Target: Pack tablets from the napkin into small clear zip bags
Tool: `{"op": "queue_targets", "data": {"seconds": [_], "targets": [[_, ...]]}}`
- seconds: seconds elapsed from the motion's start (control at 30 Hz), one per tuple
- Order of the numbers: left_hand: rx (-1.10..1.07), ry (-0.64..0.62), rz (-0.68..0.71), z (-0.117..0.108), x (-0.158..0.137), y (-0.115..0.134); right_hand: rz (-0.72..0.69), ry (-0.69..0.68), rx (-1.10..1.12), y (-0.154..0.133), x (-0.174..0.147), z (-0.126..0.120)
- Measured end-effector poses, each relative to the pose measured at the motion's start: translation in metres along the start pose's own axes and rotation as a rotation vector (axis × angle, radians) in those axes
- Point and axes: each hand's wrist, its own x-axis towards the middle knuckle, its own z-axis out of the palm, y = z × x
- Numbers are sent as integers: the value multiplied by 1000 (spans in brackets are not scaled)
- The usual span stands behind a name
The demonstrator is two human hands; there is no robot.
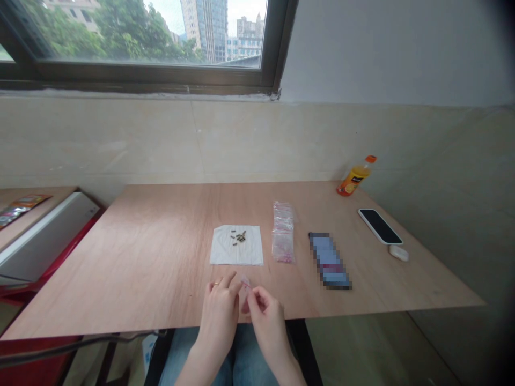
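pinching the small clear pink-striped plastic bag, the right hand should press lightly; the left hand just beside it, grip unclear, could steady the edge.

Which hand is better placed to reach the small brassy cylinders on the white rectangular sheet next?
Probably the left hand: it looks nearer the cylinders on the sheet, while the right hand appears to pinch a small clear plastic bag. Whether the left hand grips it too is unclear.
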Motion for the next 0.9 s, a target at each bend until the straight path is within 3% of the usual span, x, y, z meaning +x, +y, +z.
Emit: {"op": "queue_targets", "data": {"seconds": [0.13, 0.2, 0.3, 0.43, 0.57, 0.63, 0.73, 0.83, 0.9], "targets": [[24, -37, 73, -4, 5, -2, 420, -71, 463, -7, 6, -2], [49, -30, 150, -5, 7, -3, 536, -181, 659, -12, 11, -4], [63, -31, 314, -7, 8, -2, 603, -367, 866, -18, 19, -7], [34, -15, 441, -13, 9, 1, 639, -320, 1039, -27, 31, -8], [-148, 66, 445, -9, 8, -1, 657, -257, 1084, -33, 49, -7], [-377, 139, 349, -2, 12, -5, 612, -149, 1058, -33, 63, -5], [-891, 319, 24, 18, 33, -10, 488, 16, 1023, -29, 90, 3], [-1340, 580, -312, 40, 77, -15, 343, 137, 1008, -25, 118, 19], [-1516, 650, -430, 51, 109, -17, 240, 242, 988, -22, 134, 31]]}}
